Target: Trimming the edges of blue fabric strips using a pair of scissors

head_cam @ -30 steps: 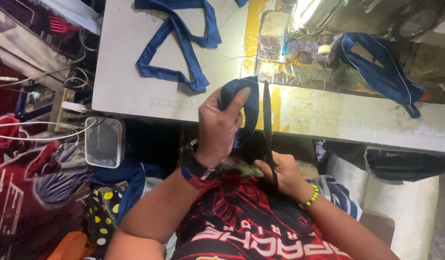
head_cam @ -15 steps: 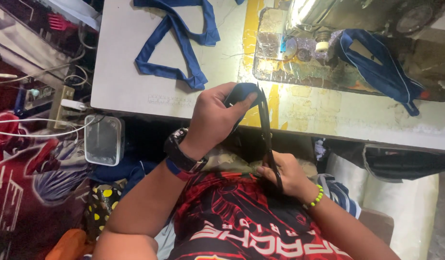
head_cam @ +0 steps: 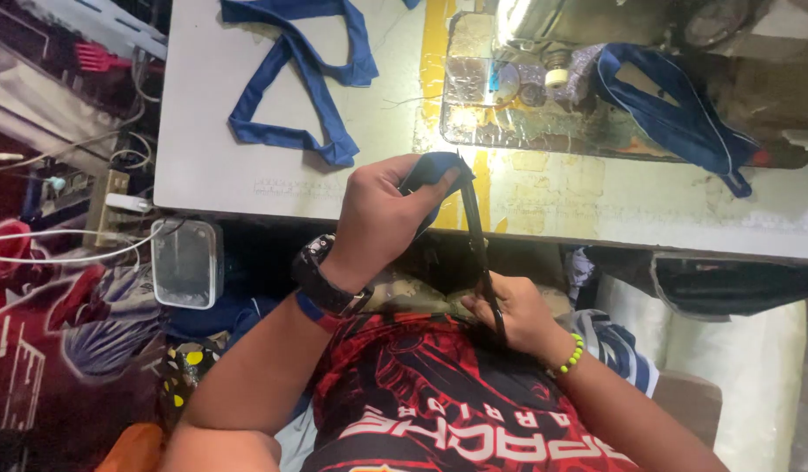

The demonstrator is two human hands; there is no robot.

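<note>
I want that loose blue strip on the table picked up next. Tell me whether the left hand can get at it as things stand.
Probably not yet: the left hand is gripping a blue fabric piece. The blue strip lies uncovered on the table just beyond, with nothing between.

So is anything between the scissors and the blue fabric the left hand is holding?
Nothing visible. The left hand holds the blue fabric piece at the table edge, and the scissors in the right hand point straight at it, tips right beside the cloth.

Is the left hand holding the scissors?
No, the left hand grips blue cloth; the right hand holds the scissors.
</note>
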